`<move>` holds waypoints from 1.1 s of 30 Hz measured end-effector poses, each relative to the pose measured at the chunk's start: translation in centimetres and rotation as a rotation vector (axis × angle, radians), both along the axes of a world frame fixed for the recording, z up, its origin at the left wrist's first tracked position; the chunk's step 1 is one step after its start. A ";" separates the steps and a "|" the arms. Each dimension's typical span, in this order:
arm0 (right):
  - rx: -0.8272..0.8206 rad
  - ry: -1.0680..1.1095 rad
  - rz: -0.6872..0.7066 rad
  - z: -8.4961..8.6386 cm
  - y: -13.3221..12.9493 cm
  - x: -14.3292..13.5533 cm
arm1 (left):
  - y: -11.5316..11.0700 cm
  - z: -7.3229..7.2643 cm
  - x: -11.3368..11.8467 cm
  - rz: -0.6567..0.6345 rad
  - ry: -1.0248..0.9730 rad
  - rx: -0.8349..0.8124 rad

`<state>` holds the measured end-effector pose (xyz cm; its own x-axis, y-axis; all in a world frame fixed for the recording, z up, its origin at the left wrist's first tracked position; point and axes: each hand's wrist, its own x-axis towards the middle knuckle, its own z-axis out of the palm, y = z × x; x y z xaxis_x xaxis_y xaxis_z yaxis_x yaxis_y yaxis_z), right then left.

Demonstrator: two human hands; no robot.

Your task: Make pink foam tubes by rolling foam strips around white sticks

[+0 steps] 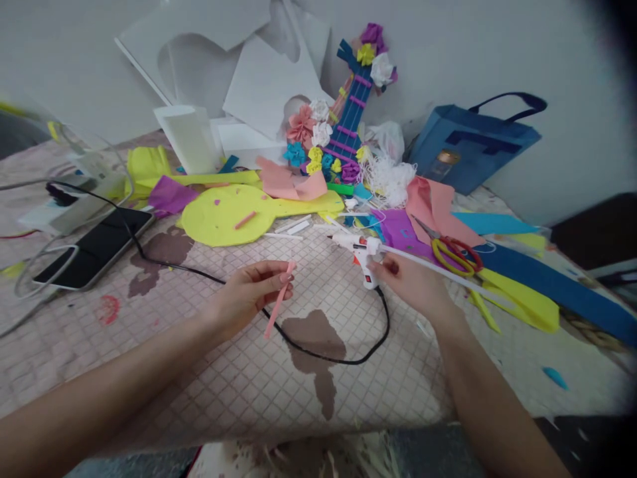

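Observation:
Between the thumb and fingers of my left hand (253, 287) is a thin pink crepe paper strip (277, 309), slanting down toward me. My right hand (415, 282) is closed at the back of a white hot glue gun (365, 255), its nozzle pointing left. A long glue stick (432, 269) sticks out of the gun's rear and passes over the wrist. The black cord (348, 362) loops from the handle across the table to the left. Beyond my hands lies a yellow guitar-shaped paper piece (223, 222) with a small pink strip on it.
At the back leans a blue guitar (353, 109) with paper flowers. Scissors (455, 257) and coloured paper lie right, near a blue bag (472, 146). A phone (94, 249) and a power strip (64, 206) are left. White cut boards (269, 86) lean on the wall.

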<state>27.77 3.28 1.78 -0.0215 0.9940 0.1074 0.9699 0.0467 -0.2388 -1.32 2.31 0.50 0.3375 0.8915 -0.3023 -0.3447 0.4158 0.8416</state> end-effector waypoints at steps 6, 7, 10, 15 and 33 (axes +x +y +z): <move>0.053 0.305 0.100 -2.6 1.4 -1.2 | -0.6 0.4 0.3 -0.010 0.017 -0.008; 0.078 0.330 0.092 -3.0 1.5 -1.6 | -0.6 0.4 0.3 -0.012 0.019 -0.004; 0.192 0.364 0.047 -3.8 1.7 -2.6 | -0.5 0.4 0.3 -0.002 0.019 0.002; 0.087 0.742 0.073 -3.0 0.5 -3.1 | -0.2 0.1 0.1 0.018 -0.009 0.024; -0.113 0.812 0.398 -1.4 -2.7 -4.4 | -0.1 0.3 0.0 0.038 -0.002 0.039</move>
